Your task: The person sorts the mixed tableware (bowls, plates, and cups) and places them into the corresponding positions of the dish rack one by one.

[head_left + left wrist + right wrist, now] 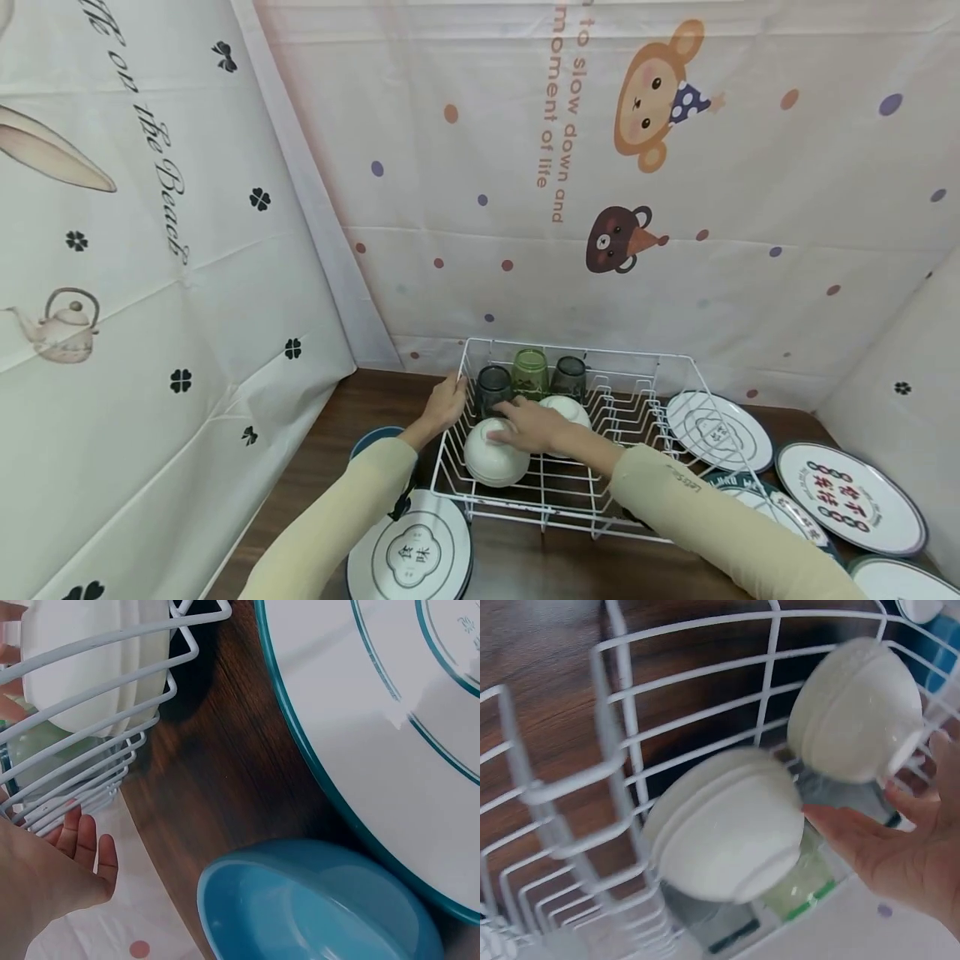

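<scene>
From where I stand, the right hand [534, 427] lies over a white bowl [495, 458] at the lower left of the rack, thumb on its foot; the wrist view shows fingers spread, but I can't tell whether this grip pinches the bowl. The left hand [444, 402] rests against the left side of the white wire dish rack [770, 658], its grip loose, fingers fairly straight, presumably to steady the frame.

That bowl and a second white bowl [566, 409] sit foot uppermost, likely so water runs off through the wires. Just behind, three tumblers, the middle one green [531, 375], crowd the fingertips, and the rack's side wall leaves little room at the left.

On the worktop [525, 558], a blue bowl [367, 907] and stacked plates [411, 550] fill the lower left; more plates [851, 498] spread across the lower right, partly behind the right sleeve.
</scene>
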`<control>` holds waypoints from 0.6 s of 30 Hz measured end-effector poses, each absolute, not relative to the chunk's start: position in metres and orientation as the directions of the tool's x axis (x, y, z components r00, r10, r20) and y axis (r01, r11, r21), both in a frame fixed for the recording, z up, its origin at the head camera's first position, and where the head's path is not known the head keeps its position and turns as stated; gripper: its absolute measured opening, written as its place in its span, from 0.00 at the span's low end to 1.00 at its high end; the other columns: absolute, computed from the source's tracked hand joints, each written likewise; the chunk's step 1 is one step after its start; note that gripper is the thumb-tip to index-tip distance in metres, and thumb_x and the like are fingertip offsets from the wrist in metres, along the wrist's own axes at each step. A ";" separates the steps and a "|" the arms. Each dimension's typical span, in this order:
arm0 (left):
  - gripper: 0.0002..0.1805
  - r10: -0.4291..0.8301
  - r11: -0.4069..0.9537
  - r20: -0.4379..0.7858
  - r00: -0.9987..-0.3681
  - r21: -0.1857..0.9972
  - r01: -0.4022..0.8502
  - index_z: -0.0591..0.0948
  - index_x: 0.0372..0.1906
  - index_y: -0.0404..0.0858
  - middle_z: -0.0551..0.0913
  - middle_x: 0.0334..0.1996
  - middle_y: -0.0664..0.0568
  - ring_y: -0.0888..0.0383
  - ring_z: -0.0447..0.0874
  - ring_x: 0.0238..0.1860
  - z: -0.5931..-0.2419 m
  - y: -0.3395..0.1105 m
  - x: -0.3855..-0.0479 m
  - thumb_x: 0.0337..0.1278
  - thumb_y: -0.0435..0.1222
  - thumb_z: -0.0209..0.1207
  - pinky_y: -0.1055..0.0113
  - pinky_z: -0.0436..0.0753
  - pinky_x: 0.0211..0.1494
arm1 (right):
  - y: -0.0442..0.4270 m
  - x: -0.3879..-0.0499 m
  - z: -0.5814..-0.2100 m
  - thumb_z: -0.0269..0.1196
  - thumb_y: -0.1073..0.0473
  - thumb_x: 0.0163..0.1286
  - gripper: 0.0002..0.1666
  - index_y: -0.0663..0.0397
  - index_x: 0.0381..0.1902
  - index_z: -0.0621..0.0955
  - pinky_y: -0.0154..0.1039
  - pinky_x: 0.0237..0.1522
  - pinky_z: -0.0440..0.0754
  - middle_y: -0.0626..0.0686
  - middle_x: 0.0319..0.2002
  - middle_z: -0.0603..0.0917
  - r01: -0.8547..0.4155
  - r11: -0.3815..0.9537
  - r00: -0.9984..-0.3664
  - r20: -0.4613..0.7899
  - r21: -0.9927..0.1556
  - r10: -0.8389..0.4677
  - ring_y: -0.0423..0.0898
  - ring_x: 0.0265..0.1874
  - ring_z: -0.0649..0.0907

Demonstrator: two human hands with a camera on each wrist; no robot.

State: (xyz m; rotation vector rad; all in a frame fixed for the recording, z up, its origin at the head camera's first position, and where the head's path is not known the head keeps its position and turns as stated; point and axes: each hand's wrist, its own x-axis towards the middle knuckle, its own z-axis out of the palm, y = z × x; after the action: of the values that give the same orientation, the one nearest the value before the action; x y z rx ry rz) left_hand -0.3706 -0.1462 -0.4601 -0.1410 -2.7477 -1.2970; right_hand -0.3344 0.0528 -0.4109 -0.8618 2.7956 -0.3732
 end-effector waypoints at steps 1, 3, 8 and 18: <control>0.16 0.045 0.630 0.126 -0.991 0.766 0.126 0.74 0.48 0.32 0.78 0.33 0.44 0.53 0.73 0.29 -0.461 -0.145 -0.372 0.83 0.37 0.37 0.61 0.73 0.35 | 0.060 -0.336 -0.408 0.59 0.39 0.75 0.33 0.54 0.68 0.77 0.60 0.51 0.83 0.67 0.62 0.79 -0.518 0.805 -0.827 -0.072 -0.289 -0.557 0.62 0.54 0.84; 0.16 0.053 0.625 0.117 -0.992 0.771 0.124 0.74 0.48 0.32 0.77 0.32 0.44 0.55 0.70 0.28 -0.463 -0.145 -0.374 0.83 0.37 0.37 0.63 0.71 0.33 | 0.076 -0.340 -0.401 0.60 0.43 0.75 0.28 0.55 0.63 0.81 0.57 0.45 0.86 0.65 0.57 0.83 -0.514 0.814 -0.847 0.008 -0.269 -0.532 0.59 0.49 0.86; 0.17 0.039 0.644 0.113 -0.993 0.757 0.112 0.74 0.50 0.32 0.77 0.33 0.45 0.53 0.71 0.30 -0.464 -0.149 -0.377 0.83 0.38 0.37 0.61 0.72 0.37 | 0.124 -0.356 -0.380 0.62 0.48 0.74 0.29 0.60 0.65 0.78 0.41 0.24 0.81 0.57 0.37 0.88 -0.475 0.851 -0.880 0.113 -0.223 -0.462 0.48 0.28 0.85; 0.16 0.023 0.627 0.105 -0.994 0.773 0.096 0.74 0.50 0.31 0.73 0.30 0.46 0.53 0.69 0.29 -0.468 -0.154 -0.368 0.82 0.37 0.38 0.62 0.69 0.34 | 0.236 -0.369 -0.378 0.65 0.57 0.68 0.40 0.70 0.72 0.65 0.66 0.51 0.81 0.79 0.56 0.77 -0.309 0.945 -0.917 0.295 -0.105 -0.267 0.75 0.54 0.78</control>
State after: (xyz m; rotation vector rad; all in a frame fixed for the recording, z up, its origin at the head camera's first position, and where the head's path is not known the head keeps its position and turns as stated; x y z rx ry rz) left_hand -0.3685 -0.1542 -0.4679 -0.1013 -2.7562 -1.3170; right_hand -0.3695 0.2360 -0.3777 -0.5105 3.3738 -0.2590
